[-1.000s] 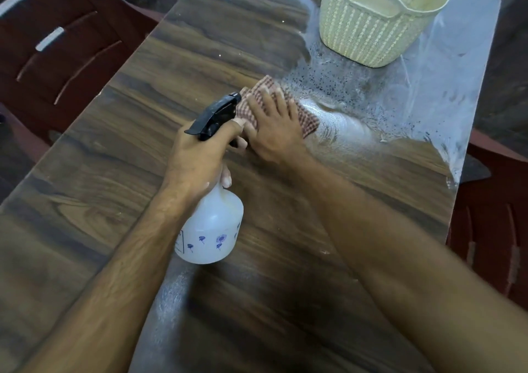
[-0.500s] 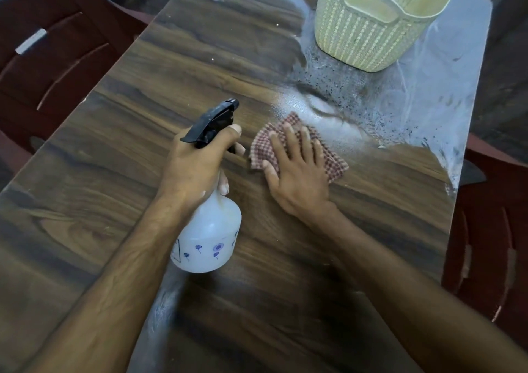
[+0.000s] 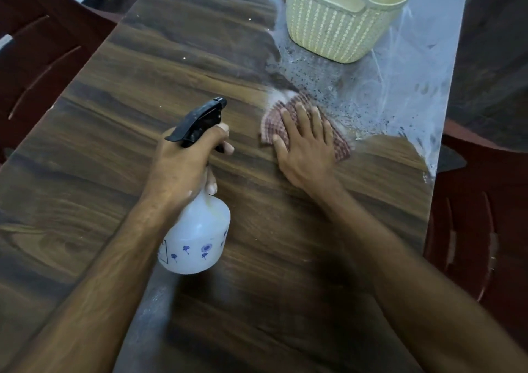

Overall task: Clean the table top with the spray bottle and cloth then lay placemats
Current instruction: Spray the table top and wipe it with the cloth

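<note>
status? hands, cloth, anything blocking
Left hand grips spray bottle. Right hand flat on cloth, at wet patch. Basket stands ahead in the sprayed area.

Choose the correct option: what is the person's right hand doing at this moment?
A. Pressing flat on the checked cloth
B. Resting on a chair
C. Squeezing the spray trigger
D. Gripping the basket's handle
A: the right hand lies flat, fingers straight, on the checked cloth on the table.

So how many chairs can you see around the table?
2 for sure: one dark red chair at the table's left side, one chair at its right. Others may be out of view.
</note>
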A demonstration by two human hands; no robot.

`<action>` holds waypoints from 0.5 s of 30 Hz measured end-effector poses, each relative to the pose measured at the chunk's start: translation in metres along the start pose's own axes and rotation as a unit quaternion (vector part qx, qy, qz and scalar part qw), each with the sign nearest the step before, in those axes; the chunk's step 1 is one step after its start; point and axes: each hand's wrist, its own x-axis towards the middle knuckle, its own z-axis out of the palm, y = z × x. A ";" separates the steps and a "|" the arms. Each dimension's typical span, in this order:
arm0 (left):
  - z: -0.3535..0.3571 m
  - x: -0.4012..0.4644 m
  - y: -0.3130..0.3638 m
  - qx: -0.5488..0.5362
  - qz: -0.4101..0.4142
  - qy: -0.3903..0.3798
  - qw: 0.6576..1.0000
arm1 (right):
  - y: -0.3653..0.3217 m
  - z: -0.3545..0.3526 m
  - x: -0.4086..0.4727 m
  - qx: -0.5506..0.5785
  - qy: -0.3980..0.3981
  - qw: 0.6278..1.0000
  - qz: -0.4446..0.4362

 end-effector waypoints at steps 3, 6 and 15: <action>0.012 -0.004 0.002 0.006 0.010 -0.013 1.000 | 0.050 -0.007 -0.031 -0.025 -0.005 0.999 0.041; 0.023 -0.011 0.007 0.019 0.011 -0.027 0.999 | 0.090 -0.021 -0.012 -0.031 0.002 0.995 0.091; 0.056 -0.026 0.024 0.031 0.029 -0.056 0.998 | 0.058 -0.017 -0.005 -0.031 -0.007 0.999 -0.007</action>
